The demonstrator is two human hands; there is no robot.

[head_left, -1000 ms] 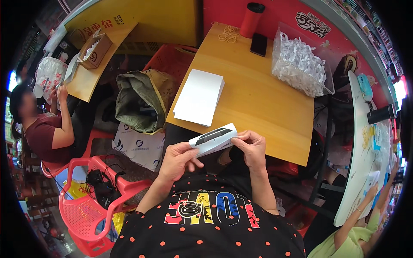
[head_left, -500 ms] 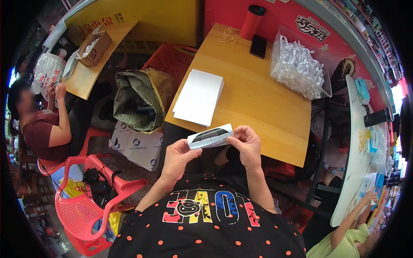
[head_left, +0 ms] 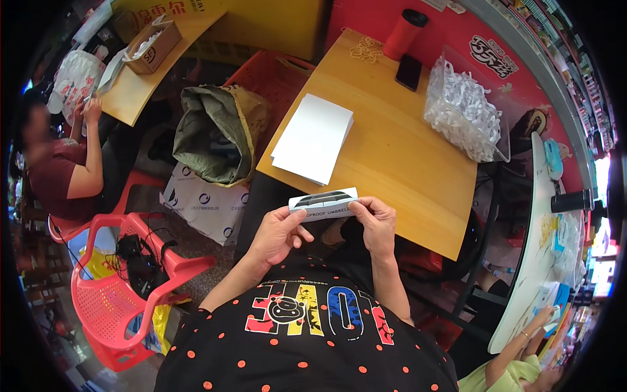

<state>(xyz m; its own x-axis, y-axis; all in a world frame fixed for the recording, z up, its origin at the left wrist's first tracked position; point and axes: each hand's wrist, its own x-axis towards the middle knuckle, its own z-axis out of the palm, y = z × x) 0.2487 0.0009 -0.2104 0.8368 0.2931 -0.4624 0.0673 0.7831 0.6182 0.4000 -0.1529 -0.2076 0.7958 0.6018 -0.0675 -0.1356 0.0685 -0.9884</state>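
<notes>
Above my lap, near the table's front edge, I hold a folded white card (head_left: 324,204) printed with a dark umbrella picture and lettering. A crease splits it into an upper and a front face, like a small box or sleeve. My left hand (head_left: 277,234) grips its left end, thumb on the front, with lower fingers loosely curled apart. The right end is pinched by my right hand (head_left: 377,225), thumb in front. Just beyond lies a stack of white sheets (head_left: 313,137) on the wooden table (head_left: 385,157).
Farther back are a clear bin of white strips (head_left: 464,114), a phone (head_left: 408,72), a red tumbler (head_left: 406,34) and rubber bands (head_left: 367,50). An open woven sack (head_left: 219,134) and a red chair (head_left: 130,287) stand left. Two people sit at either side.
The card has gone from a curved, tilted shape to a sharply creased one with its lettered front face showing. My left fingers have loosened slightly. The whole view has shifted a little.
</notes>
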